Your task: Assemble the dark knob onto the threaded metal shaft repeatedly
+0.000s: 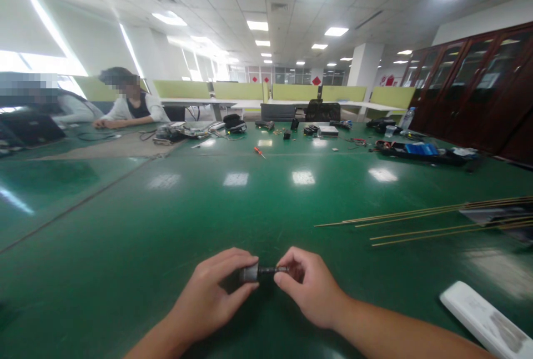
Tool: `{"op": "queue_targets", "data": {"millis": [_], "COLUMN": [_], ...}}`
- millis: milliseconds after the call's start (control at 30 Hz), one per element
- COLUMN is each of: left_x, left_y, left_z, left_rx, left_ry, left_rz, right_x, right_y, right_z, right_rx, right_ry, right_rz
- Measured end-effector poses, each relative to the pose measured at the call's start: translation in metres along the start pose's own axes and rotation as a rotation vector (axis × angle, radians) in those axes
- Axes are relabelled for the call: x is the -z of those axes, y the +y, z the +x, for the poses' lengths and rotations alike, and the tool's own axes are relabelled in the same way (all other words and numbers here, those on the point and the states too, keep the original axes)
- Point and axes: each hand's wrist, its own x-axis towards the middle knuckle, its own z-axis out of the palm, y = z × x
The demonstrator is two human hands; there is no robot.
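Over the green tabletop (266, 198), my left hand (212, 292) grips a short grey metal cylinder (249, 274) between thumb and fingers. A thin dark shaft (266, 271) runs from the cylinder's right side towards my right hand (310, 287). The thumb and index finger of that hand are pinched on the shaft's far end, where a small shiny tip shows. Whether shaft and cylinder are one piece, I cannot tell. Both hands are level with each other, a short way apart.
Several thin brass-coloured rods (408, 214) lie to the right. A white oblong object (485, 314) is at the lower right. Farther off are an orange screwdriver (259, 152), a black tray (420, 153) and a bottle (408, 119). Two people sit at the far left.
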Motion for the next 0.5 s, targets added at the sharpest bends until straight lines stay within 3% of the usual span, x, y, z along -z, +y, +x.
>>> {"op": "queue_targets", "data": {"millis": [500], "left_x": [-0.001], "left_y": [-0.005], "left_z": [-0.0032], "left_rx": [-0.001], "left_ry": [0.01], "left_rz": [-0.002], "right_x": [0.002], "right_y": [-0.0051], "right_z": [0.0], "right_rx": [-0.007], "right_ry": [0.012], "right_rz": [-0.033]}}
